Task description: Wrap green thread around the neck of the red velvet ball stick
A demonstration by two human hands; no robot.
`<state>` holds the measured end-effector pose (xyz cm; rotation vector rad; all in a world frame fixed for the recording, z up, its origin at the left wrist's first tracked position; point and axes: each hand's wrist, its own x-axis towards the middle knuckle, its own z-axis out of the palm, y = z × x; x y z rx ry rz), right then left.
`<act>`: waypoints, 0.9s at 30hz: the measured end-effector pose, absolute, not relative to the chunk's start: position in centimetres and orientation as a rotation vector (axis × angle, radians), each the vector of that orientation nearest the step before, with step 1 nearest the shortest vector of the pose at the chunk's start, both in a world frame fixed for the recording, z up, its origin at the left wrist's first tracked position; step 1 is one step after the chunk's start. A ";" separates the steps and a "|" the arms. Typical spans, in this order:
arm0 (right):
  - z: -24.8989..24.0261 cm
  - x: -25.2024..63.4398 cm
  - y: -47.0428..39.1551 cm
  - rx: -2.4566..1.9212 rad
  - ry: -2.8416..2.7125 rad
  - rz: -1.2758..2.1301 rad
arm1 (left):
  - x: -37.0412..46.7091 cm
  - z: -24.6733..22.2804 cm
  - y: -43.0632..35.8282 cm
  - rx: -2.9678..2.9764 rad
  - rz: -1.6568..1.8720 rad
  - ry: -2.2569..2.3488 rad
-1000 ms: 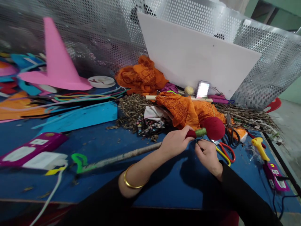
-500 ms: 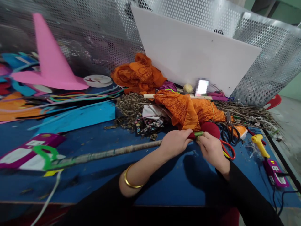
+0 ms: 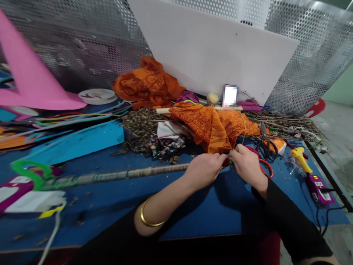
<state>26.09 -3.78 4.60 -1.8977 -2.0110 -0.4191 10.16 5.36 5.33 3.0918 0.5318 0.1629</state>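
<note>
A long wrapped stick [image 3: 110, 177] runs across the blue table, its green looped end [image 3: 30, 173] at the left. My left hand [image 3: 205, 167], above a gold bangle, is closed round the stick near its right end, where a bit of red shows. Just to the right, my right hand [image 3: 244, 162] pinches a thin green strand [image 3: 245, 127] at that end. The strand rises over the orange patterned cloth [image 3: 217, 127] behind my hands. Part of a red round object is hidden behind my right hand.
Black scissors [image 3: 267, 141], a yellow-handled tool [image 3: 302, 159] and a purple power strip [image 3: 320, 188] lie at the right. Dry twigs [image 3: 292, 123] are behind them. Blue foam [image 3: 82, 141], a pink cone shape [image 3: 30, 70] and a white spool [image 3: 97, 96] are at the left.
The view has shifted, so the surroundings sit farther left. The green strand now stands up over the orange cloth. Both hands remain closed at the stick's right end.
</note>
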 end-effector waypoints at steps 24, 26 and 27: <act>6.5 27.1 -4.3 -1.985 -2.039 -0.018 | 10.0 4.4 5.9 3.475 0.602 0.067; 6.5 27.1 -4.3 -1.997 -2.026 -0.012 | 9.9 4.5 6.1 3.501 0.628 -0.015; 6.4 27.1 -4.3 -2.003 -2.014 -0.016 | 9.9 4.5 6.3 3.508 0.639 -0.048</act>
